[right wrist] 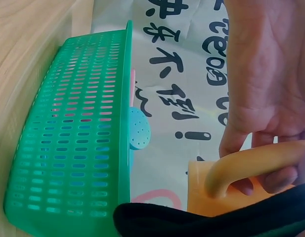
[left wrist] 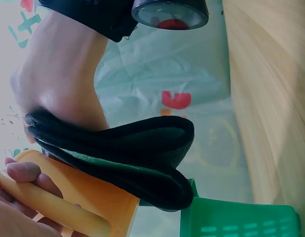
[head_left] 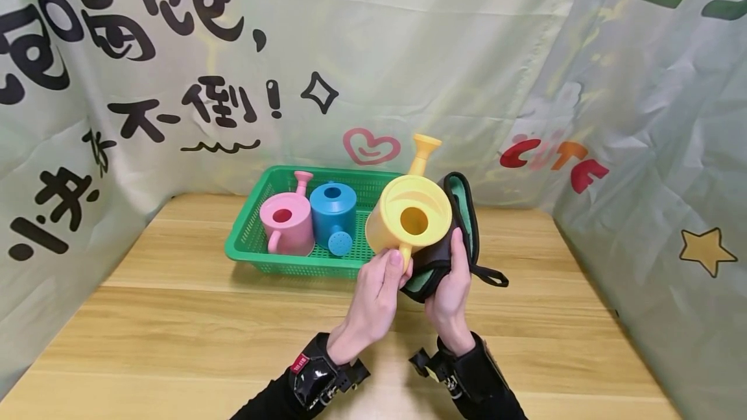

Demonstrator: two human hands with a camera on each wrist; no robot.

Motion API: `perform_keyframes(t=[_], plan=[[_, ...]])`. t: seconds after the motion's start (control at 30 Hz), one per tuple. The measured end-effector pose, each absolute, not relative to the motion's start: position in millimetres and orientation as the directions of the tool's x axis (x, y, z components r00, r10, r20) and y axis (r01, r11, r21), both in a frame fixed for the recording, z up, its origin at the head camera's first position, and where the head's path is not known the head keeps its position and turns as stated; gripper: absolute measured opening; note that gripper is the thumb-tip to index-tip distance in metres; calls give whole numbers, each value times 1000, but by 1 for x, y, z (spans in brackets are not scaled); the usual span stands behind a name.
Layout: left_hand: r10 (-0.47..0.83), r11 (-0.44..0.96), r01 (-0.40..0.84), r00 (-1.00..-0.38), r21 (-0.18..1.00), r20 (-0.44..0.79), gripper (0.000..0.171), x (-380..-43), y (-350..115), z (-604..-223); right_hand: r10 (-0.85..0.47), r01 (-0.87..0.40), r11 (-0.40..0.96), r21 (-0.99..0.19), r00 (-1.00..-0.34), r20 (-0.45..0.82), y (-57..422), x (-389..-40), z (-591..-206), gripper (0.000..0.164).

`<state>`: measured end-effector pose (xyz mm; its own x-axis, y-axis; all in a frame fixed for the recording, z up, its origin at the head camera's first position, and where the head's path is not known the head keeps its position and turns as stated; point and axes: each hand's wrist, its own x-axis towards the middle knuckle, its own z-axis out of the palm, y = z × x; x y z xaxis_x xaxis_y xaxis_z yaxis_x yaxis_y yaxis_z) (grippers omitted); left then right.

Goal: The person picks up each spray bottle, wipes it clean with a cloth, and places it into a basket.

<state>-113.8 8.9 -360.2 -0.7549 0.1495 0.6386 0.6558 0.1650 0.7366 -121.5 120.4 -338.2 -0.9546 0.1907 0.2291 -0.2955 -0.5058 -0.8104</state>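
Observation:
A yellow toy watering can [head_left: 430,207] is held up over the right end of the green basket, its top facing me and its spout pointing away. My left hand [head_left: 372,293] grips its handle, with fingers curled round it in the left wrist view. My right hand [head_left: 450,293] holds a black folded cloth pouch [head_left: 436,253] with green lining and a wrist loop. The pouch lies against the right side of the yellow can; its folds show in the left wrist view. Part of the right hand is hidden behind the pouch.
The green plastic basket [head_left: 315,268] stands on the wooden table [head_left: 192,323] near the back. Inside sit a pink watering can [head_left: 296,229] and a blue watering can [head_left: 331,209]. A printed white curtain [head_left: 455,70] hangs behind and at both sides.

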Motion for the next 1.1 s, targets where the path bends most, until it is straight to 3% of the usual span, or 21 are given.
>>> perform_keyframes(t=[1.1], plan=[[135,146,633,-774,761,618,37,-112,8,-359,179,-259,-511,-820,-965,194,120,-118,-340,41]])
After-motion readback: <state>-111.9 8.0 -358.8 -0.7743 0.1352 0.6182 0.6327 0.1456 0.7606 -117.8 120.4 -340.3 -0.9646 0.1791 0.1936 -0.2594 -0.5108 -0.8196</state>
